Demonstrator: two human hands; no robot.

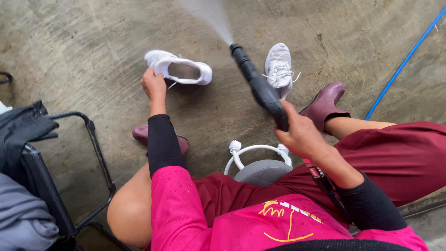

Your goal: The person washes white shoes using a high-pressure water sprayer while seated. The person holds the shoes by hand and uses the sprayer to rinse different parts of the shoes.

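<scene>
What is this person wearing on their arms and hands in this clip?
Both hands are bare: no gloves, rings or watch visible on the left hand or right hand. Each forearm is covered by a snug black sleeve from wrist to above the elbow, emerging from the short sleeves of a bright pink shirt.

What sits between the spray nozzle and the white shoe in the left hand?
Nothing visible. The left hand holds the shoe on its side; the wand in the right hand sprays past it, with only wet concrete floor between them.
</scene>
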